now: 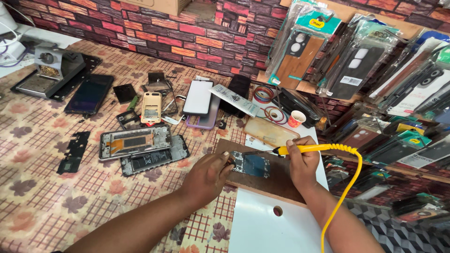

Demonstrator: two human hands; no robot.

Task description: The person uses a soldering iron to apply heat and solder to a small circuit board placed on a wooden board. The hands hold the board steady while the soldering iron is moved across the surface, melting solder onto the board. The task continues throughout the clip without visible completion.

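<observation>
The person's right hand (302, 161) is closed around a yellow soldering iron (307, 148), its tip lowered onto a small blue circuit board (251, 165). The left hand (211, 174) pinches the board's near edge, pinning it to a brown wooden block (276, 180) on a patterned tablecloth (42, 187). The iron's coiled yellow cord (349, 187) trails toward the viewer. Soldering appears under way; the next touch seems to call for a steady tip and a firmly held board. Opened phones (136, 140) lie well to the left.

left fingers (228, 161) hide circuit board (253, 165) edge
</observation>
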